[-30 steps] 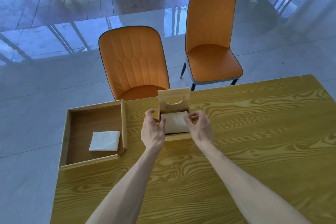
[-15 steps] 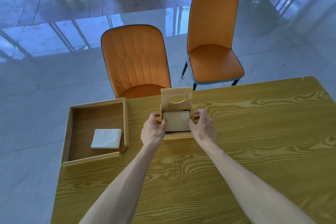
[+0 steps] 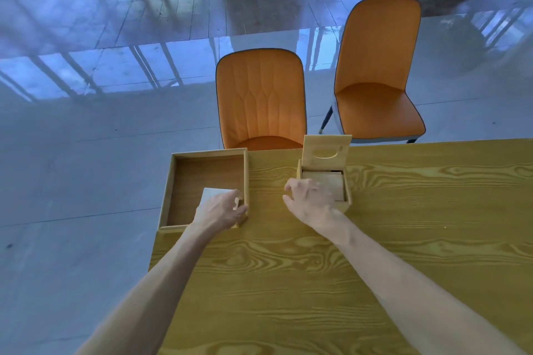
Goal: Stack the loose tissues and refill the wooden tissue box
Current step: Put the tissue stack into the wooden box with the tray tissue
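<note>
tissues (image 3: 212, 194), a small white folded stack, lie in the lower right corner of an open wooden tray (image 3: 173, 187) at centre left of the frame, where a person's left hand (image 3: 222, 210) comes down on them, fingers curled over the stack's near edge; whether the stack is actually pinched or only touched cannot be told. just right of centre, the wooden tissue box (image 3: 347, 199) stands on a yellow grained table (image 3: 403, 239) with its slotted lid (image 3: 327, 150) tipped up at the back, a pale layer of tissue visible inside. the right hand (image 3: 310, 199) hovers at the box's lower left corner, fingers loosely spread and gripping nothing. two orange chairs (image 3: 261, 101) stand beyond the table in the upper half of the frame.

the step in hand appears to be collecting the last loose stack. done well, the fingers would slide under the whole pile rather than pluck the top sheet, keeping the edges square. the tray wall sits just beside the stack, so a straight upward lift looks safer than a sideways drag. the free hand seems best used steadying the box and keeping its lid upright while the stack goes in flat.
</note>
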Available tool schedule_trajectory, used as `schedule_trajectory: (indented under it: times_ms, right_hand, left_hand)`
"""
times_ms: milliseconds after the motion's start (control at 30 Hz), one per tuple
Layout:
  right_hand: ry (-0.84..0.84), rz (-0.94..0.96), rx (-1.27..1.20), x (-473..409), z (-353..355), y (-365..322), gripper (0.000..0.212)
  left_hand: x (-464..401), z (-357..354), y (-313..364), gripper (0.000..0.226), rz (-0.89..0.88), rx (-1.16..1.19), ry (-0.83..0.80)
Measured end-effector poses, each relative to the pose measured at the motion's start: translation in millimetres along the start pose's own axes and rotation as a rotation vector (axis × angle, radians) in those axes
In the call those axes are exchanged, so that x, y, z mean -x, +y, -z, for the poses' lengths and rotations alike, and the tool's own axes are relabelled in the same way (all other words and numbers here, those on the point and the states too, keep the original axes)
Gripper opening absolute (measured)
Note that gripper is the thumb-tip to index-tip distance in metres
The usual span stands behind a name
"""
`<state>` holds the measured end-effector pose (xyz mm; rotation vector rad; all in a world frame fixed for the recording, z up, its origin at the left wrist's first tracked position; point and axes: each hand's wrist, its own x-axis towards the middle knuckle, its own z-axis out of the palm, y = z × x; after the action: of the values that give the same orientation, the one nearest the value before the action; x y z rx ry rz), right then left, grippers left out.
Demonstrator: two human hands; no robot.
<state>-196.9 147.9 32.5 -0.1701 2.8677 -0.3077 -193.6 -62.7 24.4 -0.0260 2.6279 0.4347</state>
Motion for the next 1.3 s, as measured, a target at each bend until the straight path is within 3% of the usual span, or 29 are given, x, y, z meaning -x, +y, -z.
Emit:
schedule_trajectory:
  times_ms: [100, 300, 533, 767, 967, 1300]
  right_hand:
    - [-0.118, 0.056, 0.114, -3, -12, -33, 0.034]
    - [-0.093, 0.1, 0.02, -11, -40, -85, 0.029]
    - [-0.055, -0.033, -0.247, -30, -62, -125, 0.035]
    - [-0.154, -0.112, -0.307, -39, -74, -142, 0.039]
    - [-0.192, -0.119, -0.27, -43, -80, -143, 0.032]
    - [-0.159, -0.122, -0.318, -41, -86, -140, 0.022]
  left_hand:
    - [11, 5, -30, 0.041, 0.028, -0.088, 0.042]
    - [13, 8, -77, 0.043, 0.133, -0.087, 0.073]
    - [-5, 6, -93, 0.043, 0.208, 0.206, 0.128]
    - [-29, 3, -88, 0.06, 0.289, 0.593, 0.023]
    - [-36, -5, -91, 0.059, 0.27, 0.618, 0.015]
    - [-50, -6, -88, 0.058, 0.491, 0.873, 0.104]
